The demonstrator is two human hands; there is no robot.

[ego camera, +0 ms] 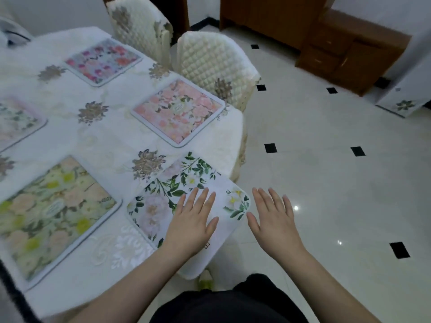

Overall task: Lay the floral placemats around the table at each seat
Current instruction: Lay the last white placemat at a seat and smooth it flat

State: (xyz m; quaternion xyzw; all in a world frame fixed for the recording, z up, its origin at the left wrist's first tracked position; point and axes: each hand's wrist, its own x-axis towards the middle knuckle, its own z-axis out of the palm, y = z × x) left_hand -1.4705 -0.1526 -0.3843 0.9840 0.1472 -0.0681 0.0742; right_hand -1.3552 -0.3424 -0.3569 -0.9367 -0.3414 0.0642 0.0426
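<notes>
Nearest me, the left hand (193, 220) lies flat with straight fingers on the green-leaf placemat (163, 201), whose near corner hangs off the tabletop (112, 141). Further left sit the yellow placemat (51, 210) and a pale placemat (16, 122), then the purple placemat (102, 60) and pink placemat (177, 110). Five look laid; only squaring seems left. The right hand (275, 220) hovers spread, empty. No containers show.

Five placemats lie on the table (77, 136). The nearest placemat (186, 183) sits at the table's near right corner, overhanging the edge. Left of it lies another placemat (53, 213); behind it a third (178, 111), before a chair (217, 66). The left hand (192, 220) rests flat on the nearest placemat; the right hand (272, 217) hovers just right of it.
</notes>
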